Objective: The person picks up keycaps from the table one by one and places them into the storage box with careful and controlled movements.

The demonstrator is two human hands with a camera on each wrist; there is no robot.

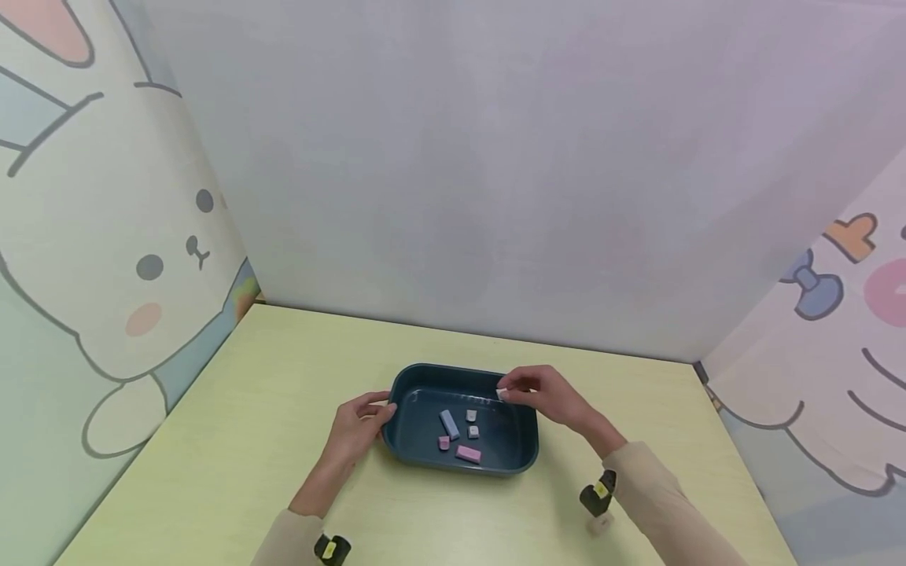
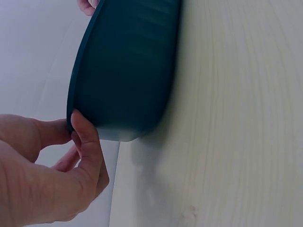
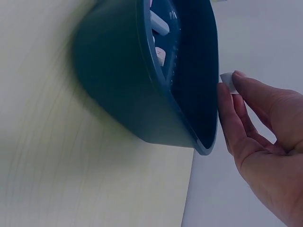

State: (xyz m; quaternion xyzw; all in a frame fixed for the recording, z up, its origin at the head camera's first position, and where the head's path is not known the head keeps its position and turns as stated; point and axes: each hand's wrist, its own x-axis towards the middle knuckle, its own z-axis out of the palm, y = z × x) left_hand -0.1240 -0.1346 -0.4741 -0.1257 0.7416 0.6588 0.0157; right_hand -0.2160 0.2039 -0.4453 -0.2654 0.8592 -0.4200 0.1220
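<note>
A dark teal rectangular basin (image 1: 418, 464) stands on the table. On its floor lie several keycaps: a long blue keycap (image 1: 449, 424), a long pink keycap (image 1: 469, 453), a small pink keycap (image 1: 443, 443) and two small white ones. My left hand (image 1: 356, 428) pinches the basin's left rim between thumb and fingers, as the left wrist view also shows. Over the far right corner of the basin, my right hand (image 1: 548, 397) pinches a small white keycap (image 3: 228, 82) between thumb and fingertips. In the right wrist view that keycap is beside the rim.
The pale wooden table (image 1: 283, 377) reaches out on both sides of the basin. Behind it hangs a plain pale sheet (image 1: 460, 173). Cartoon-printed panels (image 1: 106, 259) stand at left and right. Each wrist wears a black strapped device (image 1: 598, 493).
</note>
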